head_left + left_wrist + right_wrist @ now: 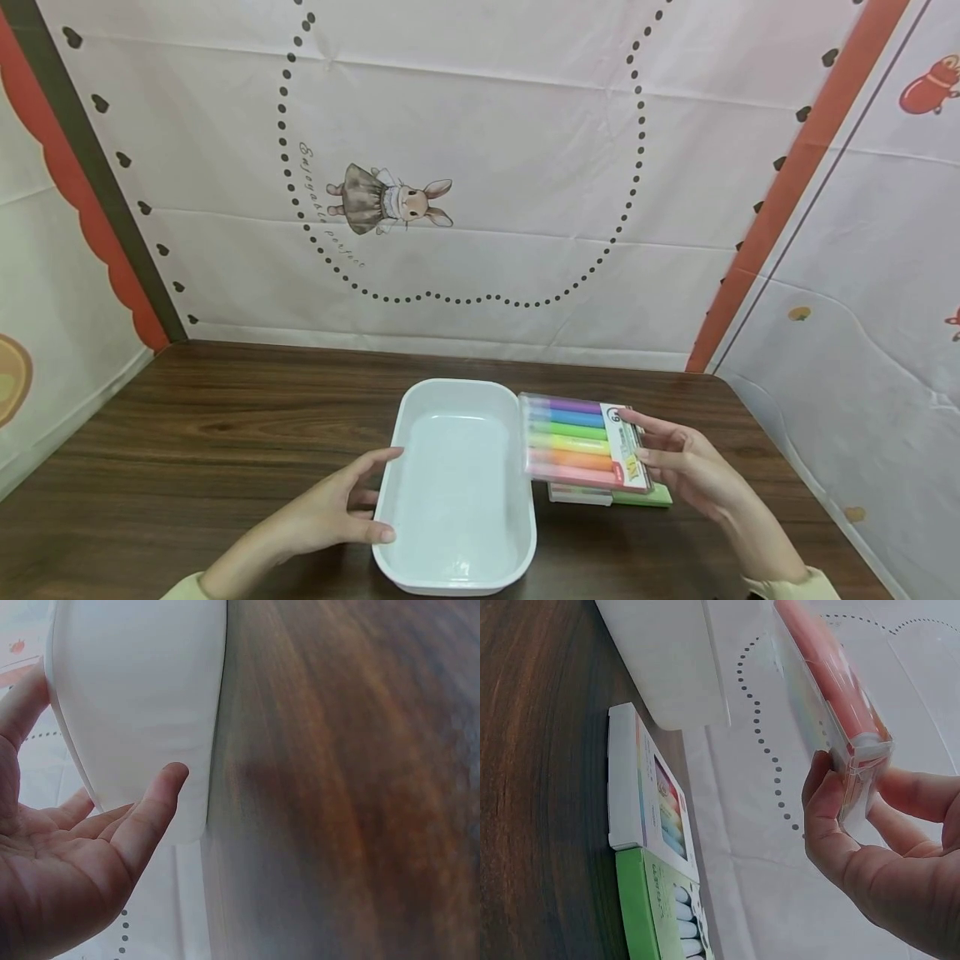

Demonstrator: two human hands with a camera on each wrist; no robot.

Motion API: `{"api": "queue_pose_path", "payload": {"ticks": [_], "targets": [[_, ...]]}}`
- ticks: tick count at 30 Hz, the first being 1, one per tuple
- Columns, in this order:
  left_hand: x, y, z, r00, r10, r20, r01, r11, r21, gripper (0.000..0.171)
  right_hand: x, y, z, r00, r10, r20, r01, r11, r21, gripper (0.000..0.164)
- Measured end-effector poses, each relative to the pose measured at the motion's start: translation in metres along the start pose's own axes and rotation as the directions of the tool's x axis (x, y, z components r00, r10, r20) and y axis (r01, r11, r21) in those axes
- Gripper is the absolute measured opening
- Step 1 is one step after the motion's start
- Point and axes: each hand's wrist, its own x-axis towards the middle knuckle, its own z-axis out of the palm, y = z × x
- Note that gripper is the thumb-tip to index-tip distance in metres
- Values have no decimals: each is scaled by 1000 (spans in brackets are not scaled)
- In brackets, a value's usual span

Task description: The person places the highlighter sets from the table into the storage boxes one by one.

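A white rectangular basin (pixel 459 575) stands lengthwise on the table. My left hand (pixel 322 508) rests against its left side, thumb and fingertips spread along the rim and outer wall. In the left wrist view, the fingers (pixel 146 814) touch or nearly touch the basin's wall (pixel 142 682). Right of the basin, my right hand (pixel 693 462) pinches the end of a clear pack of highlighters (pixel 570 437), purple through pink. The right wrist view shows that pack (pixel 832 675) raised and tilted, with thumb and fingers on opposite faces.
Beneath the pack lie a white box with a colourful window (pixel 634 780) and a green box of pale sticks (pixel 649 907), end to end. The dark wooden table (pixel 247 433) meets a printed white cloth (pixel 480 167) at the back and sides.
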Motion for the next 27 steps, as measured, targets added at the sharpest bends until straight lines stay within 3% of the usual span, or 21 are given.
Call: {"api": "queue_pose_path", "payload": {"ticks": [27], "targets": [[-1,2,-1,1000,-20,-4,20,1000,12,85,19,1,16,999,-31,-6,31,1000,-4,44]]}}
